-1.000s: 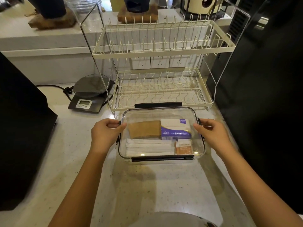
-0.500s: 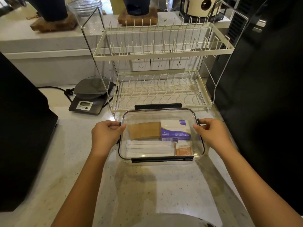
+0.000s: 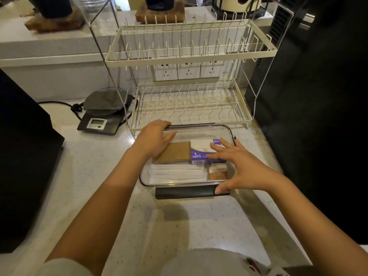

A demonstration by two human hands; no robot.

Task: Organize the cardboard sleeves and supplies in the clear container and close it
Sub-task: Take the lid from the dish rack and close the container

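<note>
The clear container (image 3: pixel 229 130) stands on the pale counter with its transparent lid on. Through the lid I see brown cardboard sleeves (image 3: pixel 175 153), a purple and white tissue pack (image 3: pixel 200 150), white wrapped sticks (image 3: pixel 177 172) and a small orange-brown packet (image 3: pixel 218 175). My left hand (image 3: pixel 153 140) rests on the lid's far left corner, fingertips at the back edge. My right hand (image 3: pixel 241 168) is spread flat over the right part of the lid. Its thumb presses the right end of the black front latch (image 3: pixel 185 193).
A two-tier cream dish rack (image 3: pixel 191 108) stands directly behind the container. A dark kitchen scale (image 3: pixel 103 114) with a cord sits at the back left. Large black appliances flank the counter at the left (image 3: pixel 23 156) and right (image 3: pixel 318 116).
Both hands have left the container's side latches. The left one moved to the far left corner of the lid; the right one moved onto the lid, thumb on the front latch.
</note>
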